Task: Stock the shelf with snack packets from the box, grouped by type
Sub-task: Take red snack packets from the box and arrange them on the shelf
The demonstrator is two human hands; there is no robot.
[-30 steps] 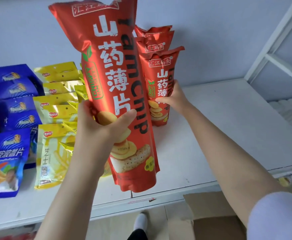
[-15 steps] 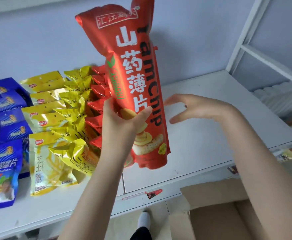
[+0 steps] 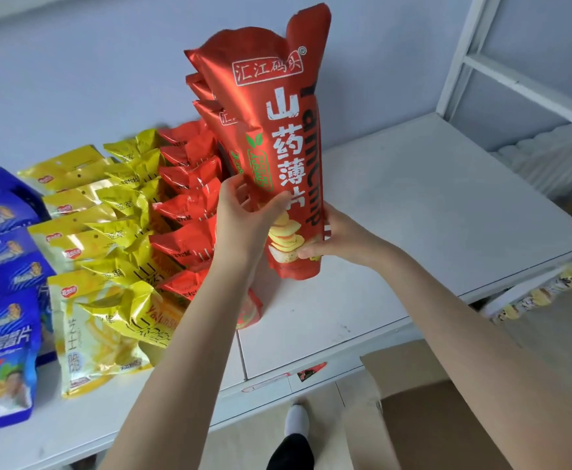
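Note:
A tall red yam chip packet (image 3: 288, 130) stands upright on the white shelf (image 3: 413, 215), at the front of a row of like red packets (image 3: 209, 106) behind it. My left hand (image 3: 247, 215) grips its left side at mid height. My right hand (image 3: 342, 239) holds its lower right edge, thumb across the front. Left of it lie rows of small red packets (image 3: 189, 205), yellow packets (image 3: 121, 212), pale yellow cheese-stick packets (image 3: 84, 334) and blue chip packets (image 3: 2, 300). The cardboard box (image 3: 447, 418) stands on the floor at lower right.
The shelf's right half is bare white board up to its edge. A white shelf upright and crossbar (image 3: 464, 56) rise at the right. Snack packets (image 3: 549, 293) show on a lower level at far right. My foot in a white sock (image 3: 296, 422) is on the floor.
The tall red packet came down from mid-air and now stands on the shelf in front of the other red ones. My right hand, open half a second ago, now holds its lower right edge.

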